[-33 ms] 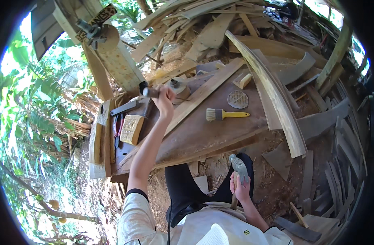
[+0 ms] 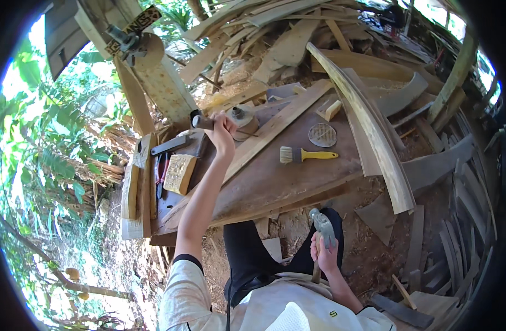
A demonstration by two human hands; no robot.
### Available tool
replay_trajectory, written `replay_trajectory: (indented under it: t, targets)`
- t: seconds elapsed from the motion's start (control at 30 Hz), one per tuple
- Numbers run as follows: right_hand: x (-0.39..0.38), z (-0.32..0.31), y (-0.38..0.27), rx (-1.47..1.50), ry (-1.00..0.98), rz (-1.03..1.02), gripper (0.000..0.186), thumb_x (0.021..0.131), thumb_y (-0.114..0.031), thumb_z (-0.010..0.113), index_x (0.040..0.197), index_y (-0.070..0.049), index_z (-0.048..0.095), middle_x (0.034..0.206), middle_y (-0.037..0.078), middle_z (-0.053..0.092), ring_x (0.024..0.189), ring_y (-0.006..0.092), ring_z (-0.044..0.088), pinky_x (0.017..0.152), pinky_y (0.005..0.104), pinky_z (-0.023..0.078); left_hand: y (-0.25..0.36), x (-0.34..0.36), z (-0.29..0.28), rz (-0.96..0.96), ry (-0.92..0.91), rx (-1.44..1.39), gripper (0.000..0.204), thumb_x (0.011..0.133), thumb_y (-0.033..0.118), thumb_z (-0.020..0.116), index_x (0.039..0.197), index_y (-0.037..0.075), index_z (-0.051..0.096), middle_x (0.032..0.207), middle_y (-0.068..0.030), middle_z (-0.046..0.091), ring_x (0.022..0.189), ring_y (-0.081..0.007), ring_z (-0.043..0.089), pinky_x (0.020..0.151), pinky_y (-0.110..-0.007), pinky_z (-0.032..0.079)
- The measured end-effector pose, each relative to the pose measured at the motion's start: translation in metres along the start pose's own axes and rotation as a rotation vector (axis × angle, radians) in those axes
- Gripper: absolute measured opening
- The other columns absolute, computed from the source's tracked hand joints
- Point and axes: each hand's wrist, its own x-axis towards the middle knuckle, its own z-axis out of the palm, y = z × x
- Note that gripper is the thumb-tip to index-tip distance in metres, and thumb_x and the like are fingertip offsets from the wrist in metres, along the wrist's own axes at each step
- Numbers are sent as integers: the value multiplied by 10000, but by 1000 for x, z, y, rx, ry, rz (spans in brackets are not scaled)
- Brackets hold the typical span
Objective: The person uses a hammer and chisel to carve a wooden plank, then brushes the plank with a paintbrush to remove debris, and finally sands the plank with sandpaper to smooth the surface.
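My left hand [image 2: 224, 132] is closed around a tool with a brown handle [image 2: 203, 122], raised over the left part of the workbench [image 2: 253, 190]. The handle's pale round end points left, and a thin dark shaft seems to come out on the other side of the fist; its exact kind is unclear. Behind that hand stands a round wooden piece with a dark top [image 2: 243, 120]. Low by my right thigh, my right hand [image 2: 326, 256] grips a claw hammer [image 2: 323, 225], head up, its wooden handle slanting down toward my lap.
On the bench lie a yellow-handled brush [image 2: 313, 155], a round ridged disc [image 2: 322, 134], a wooden block [image 2: 179, 173], red-handled pliers [image 2: 162, 168] and a long plank [image 2: 280, 127]. A curved timber [image 2: 369, 138] leans at the right. Offcuts pile up behind; a post [image 2: 167, 85] rises at left.
The tool in my left hand has turned slightly, so more of its brown handle shows. My right hand and the hammer look unchanged.
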Motion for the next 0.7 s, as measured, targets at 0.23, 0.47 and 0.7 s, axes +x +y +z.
replay_trajectory:
  t: [0.23, 0.47, 0.7]
  targets:
    - [-2, 0, 5, -13, -76, -61, 410, 1160, -386, 549, 1035, -4, 633, 687, -9, 561, 518, 41, 502, 442, 223, 389, -24, -62, 0, 431, -332, 507, 248, 878, 15, 626, 686, 77, 482, 655, -35, 565, 568, -132, 516, 512, -314, 392]
    - [-2, 2, 7, -44, -77, -52, 392, 1154, -367, 554, 1054, 6, 621, 685, 0, 550, 514, 51, 493, 444, 228, 389, -29, -88, -6, 799, -1137, 804, 188, 795, 53, 750, 742, 100, 575, 689, -50, 555, 614, -289, 575, 575, -402, 464]
    - [8, 5, 7, -94, -55, -34, 397, 1154, -353, 527, 1076, 29, 597, 678, 25, 533, 500, 78, 483, 451, 245, 386, -41, -78, -11, 764, -1430, 789, 255, 743, 248, 815, 795, 128, 596, 765, -50, 565, 711, -280, 634, 651, -415, 509]
